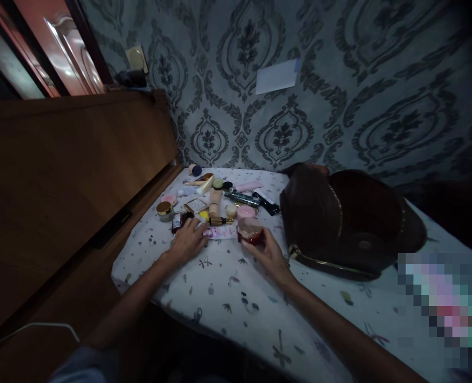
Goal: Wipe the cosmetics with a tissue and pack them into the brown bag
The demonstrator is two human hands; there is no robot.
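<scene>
Cosmetics lie in a loose group on a bed-like surface with a printed white sheet. My right hand is closed around a red jar with a pale top, just below a pink jar. My left hand rests at the near edge of the group, fingers apart, beside a dark red bottle and a pink and white tube. A gold-capped jar stands further left. Behind the hands lie a beige tube and a dark green tube.
An open dark brown bag with a gold zip lies on the right. A wooden panel borders the left side. Patterned wallpaper rises behind, with a white paper on it. A blurred patch covers the lower right.
</scene>
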